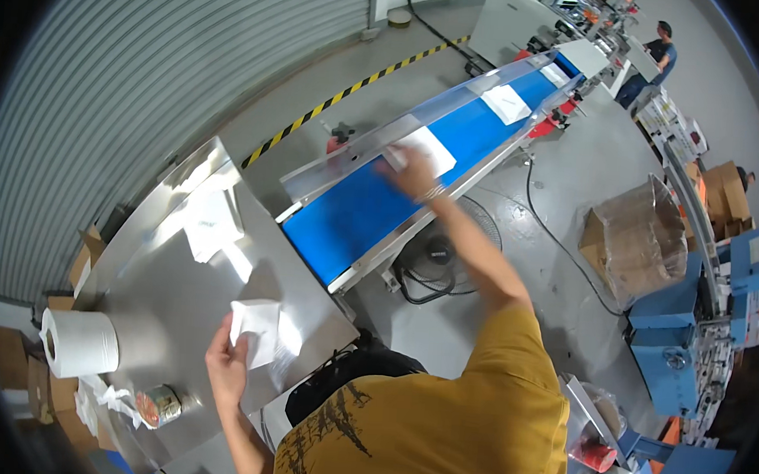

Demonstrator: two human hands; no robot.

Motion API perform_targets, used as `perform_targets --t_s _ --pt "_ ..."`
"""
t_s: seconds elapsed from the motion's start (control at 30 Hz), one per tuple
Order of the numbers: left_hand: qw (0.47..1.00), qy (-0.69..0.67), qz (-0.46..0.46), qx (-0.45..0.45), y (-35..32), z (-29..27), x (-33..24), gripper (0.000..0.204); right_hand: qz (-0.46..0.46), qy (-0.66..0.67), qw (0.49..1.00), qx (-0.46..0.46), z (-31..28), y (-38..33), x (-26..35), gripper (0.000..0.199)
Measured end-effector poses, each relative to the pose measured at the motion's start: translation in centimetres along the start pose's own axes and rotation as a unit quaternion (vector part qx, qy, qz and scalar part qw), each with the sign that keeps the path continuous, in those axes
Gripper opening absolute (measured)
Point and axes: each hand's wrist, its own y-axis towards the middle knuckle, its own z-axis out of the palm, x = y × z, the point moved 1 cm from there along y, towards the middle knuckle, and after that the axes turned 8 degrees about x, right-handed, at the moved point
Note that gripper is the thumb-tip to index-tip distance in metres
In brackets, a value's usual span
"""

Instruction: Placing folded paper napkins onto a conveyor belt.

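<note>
My left hand (228, 362) is closed on a white packet (257, 327), held above the steel table with the thumb across its face. My right hand (411, 174) reaches over the blue conveyor belt (346, 222), at the near edge of another white packet (432, 152). Motion smears its fingers, so I cannot make out whether they grip that packet. Farther up the belt lie a white packet (506, 104) and, near its far end, one more packet (555, 74). Several white packets (212, 225) rest in a pile on the table's far side.
The steel table (158, 302) bears a white paper roll (80, 344) and a round tin (158, 406). Clear guards (331, 171) line the belt. A floor fan (438, 251) stands beneath it. A lined carton (635, 244) sits right; a person (655, 67) stands by far machinery.
</note>
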Motion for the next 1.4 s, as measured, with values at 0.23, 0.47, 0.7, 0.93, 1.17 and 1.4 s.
perform_targets --t_s 0.23,0.47,0.7,0.93,1.17,1.4 --pt "0.922 -0.293 -0.052 0.247 6.2 5.9 -2.6 0.046 0.008 0.569 0.608 0.553 3.6 -8.3 11.9 0.068" --pt "0.868 -0.296 -0.048 0.396 5.8 6.3 -7.0 0.056 0.005 0.732 0.509 0.452 4.4 -7.5 9.7 0.07" --pt "0.883 -0.259 -0.063 0.387 10.9 7.9 -6.4 0.048 0.089 0.723 0.483 0.485 2.0 -7.2 9.2 0.064" --pt "0.908 -0.248 -0.114 0.319 12.8 10.2 -5.7 0.047 0.064 0.549 0.713 0.432 2.4 -7.7 6.2 0.038" --pt "0.962 -0.184 -0.074 0.188 8.6 9.7 -3.8 0.057 0.187 0.162 0.964 0.098 1.1 1.9 -14.6 0.033" --pt "0.974 -0.162 -0.149 0.057 1.5 5.7 2.0 0.049 0.222 -0.312 0.919 0.094 -3.4 8.6 -26.7 0.045"
